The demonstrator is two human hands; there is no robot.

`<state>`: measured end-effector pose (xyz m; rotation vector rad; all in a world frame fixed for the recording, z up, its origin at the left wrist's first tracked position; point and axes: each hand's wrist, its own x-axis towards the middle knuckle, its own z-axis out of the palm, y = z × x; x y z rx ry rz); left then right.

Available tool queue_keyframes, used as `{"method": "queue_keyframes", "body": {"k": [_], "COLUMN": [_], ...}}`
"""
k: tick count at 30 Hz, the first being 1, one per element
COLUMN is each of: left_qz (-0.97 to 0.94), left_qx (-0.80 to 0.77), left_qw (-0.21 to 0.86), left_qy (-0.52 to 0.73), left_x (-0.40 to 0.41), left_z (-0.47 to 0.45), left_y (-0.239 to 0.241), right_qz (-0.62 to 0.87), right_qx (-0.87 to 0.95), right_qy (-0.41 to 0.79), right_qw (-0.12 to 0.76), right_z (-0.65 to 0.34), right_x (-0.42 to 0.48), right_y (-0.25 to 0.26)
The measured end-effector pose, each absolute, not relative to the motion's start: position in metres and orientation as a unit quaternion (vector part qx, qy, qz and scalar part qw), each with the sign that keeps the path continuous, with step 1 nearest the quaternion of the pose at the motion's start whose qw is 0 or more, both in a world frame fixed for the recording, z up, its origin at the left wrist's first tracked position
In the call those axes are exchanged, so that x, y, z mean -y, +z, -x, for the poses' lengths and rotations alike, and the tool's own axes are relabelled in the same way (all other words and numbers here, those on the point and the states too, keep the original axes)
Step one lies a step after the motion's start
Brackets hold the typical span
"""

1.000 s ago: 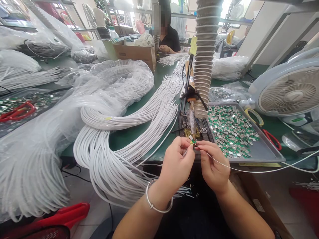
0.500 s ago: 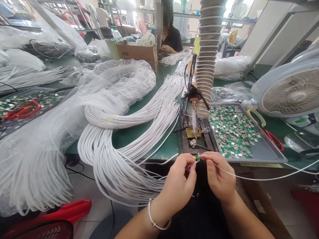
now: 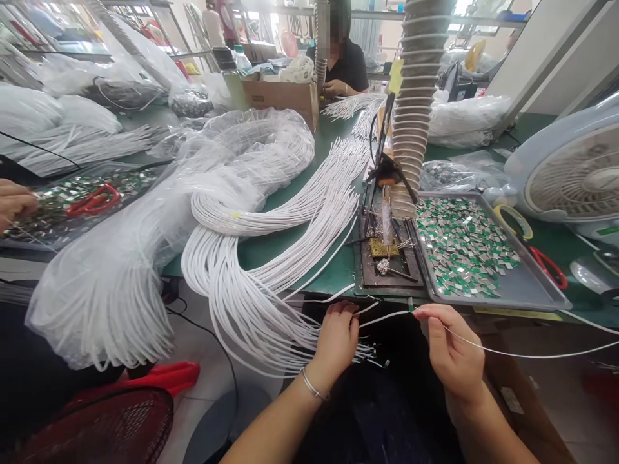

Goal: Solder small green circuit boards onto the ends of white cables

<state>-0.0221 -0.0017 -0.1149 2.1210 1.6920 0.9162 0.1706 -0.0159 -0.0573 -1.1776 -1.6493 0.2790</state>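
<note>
My left hand (image 3: 336,335) has its fingers curled over white cables (image 3: 285,335) at the near edge of the bench. A white cable end pokes out past its fingertips. My right hand (image 3: 454,345) is closed in a pinch on a thin wire (image 3: 522,355) that trails off to the right. At its fingertips is a small connector with a green board (image 3: 411,308), joined to a white cable running back toward my left hand. Whether the fingers also grip the connector is hard to see. Several cable ends with small green pieces (image 3: 374,351) hang below my left hand.
A soldering iron (image 3: 387,216) hangs tip-down in a stand under a ribbed hose (image 3: 411,116). Right of it are a grey tray (image 3: 536,298) of small connectors, red-handled scissors (image 3: 549,267) and a fan (image 3: 580,174). Another person's hand (image 3: 14,203) shows at far left; someone sits opposite.
My left hand has left the connector and moved left and down onto the cables. My right hand has shifted right with the wire, the connector at its fingertips. Another person's hand has appeared at left.
</note>
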Motion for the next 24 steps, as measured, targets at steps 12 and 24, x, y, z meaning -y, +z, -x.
{"method": "queue_keyframes", "body": {"k": [12, 24], "left_qz": [-0.802, -0.723], "left_qx": [-0.551, -0.671], "left_qw": [0.132, 0.164], "left_qy": [0.192, -0.016], "left_x": [0.031, -0.049], "left_z": [0.028, 0.07], "left_y": [-0.126, -0.149], "right_qz": [0.5, 0.518], "right_qx": [0.695, 0.768], "right_qy": [0.103, 0.034], "right_qw": [0.506, 0.374], "right_z": [-0.188, -0.239], "right_x": [0.029, 0.036], "right_y": [-0.062, -0.109]}}
